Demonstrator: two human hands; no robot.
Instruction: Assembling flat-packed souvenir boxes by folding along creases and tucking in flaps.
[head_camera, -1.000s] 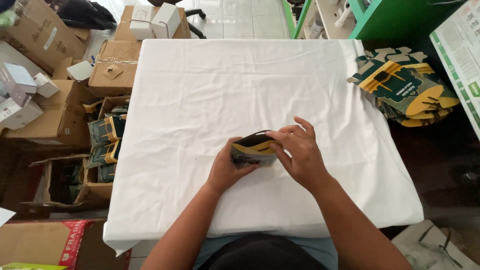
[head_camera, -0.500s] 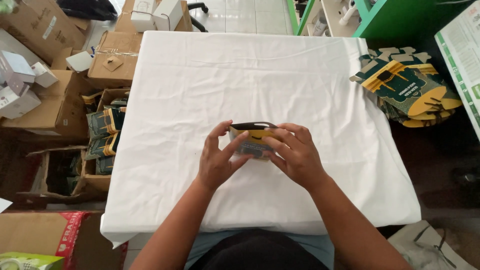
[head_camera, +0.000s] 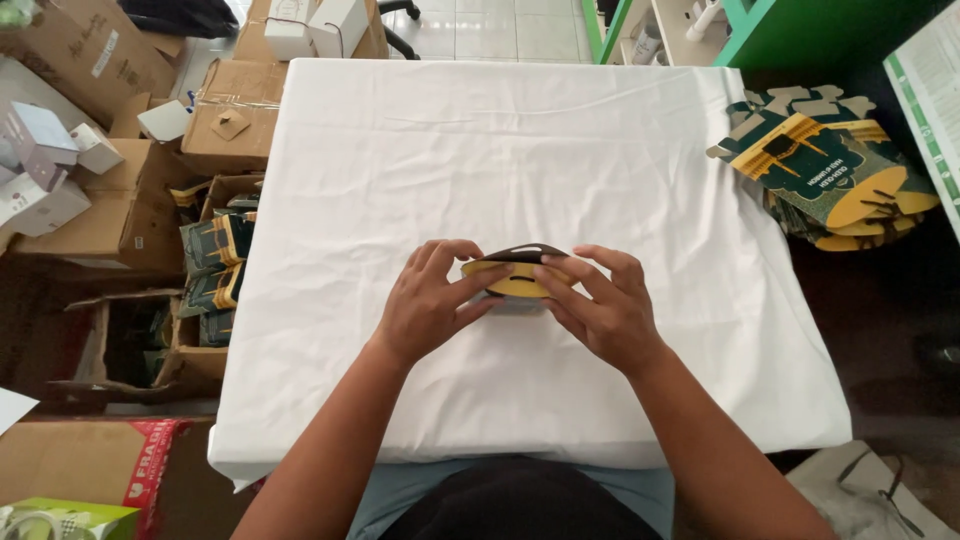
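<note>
A small green and yellow cardboard box (head_camera: 516, 272) with a curved dark top flap sits between both hands, just above the white cloth of the table (head_camera: 520, 150). My left hand (head_camera: 432, 300) grips its left side with fingers curled over the top. Its right side is held by my right hand (head_camera: 600, 305), whose fingertips press on the flap. The lower part of the box is hidden by the fingers.
A stack of flat green and yellow box blanks (head_camera: 825, 170) lies at the table's right edge. Left of the table, an open carton (head_camera: 215, 270) holds folded boxes, among brown cartons (head_camera: 215, 115) and small white boxes (head_camera: 40, 165). Green shelving (head_camera: 800, 30) stands at the far right.
Both hands have shifted with the box a little toward the table's middle. The left hand came up from beneath the box to grip its side, and the top flap now arches over it.
</note>
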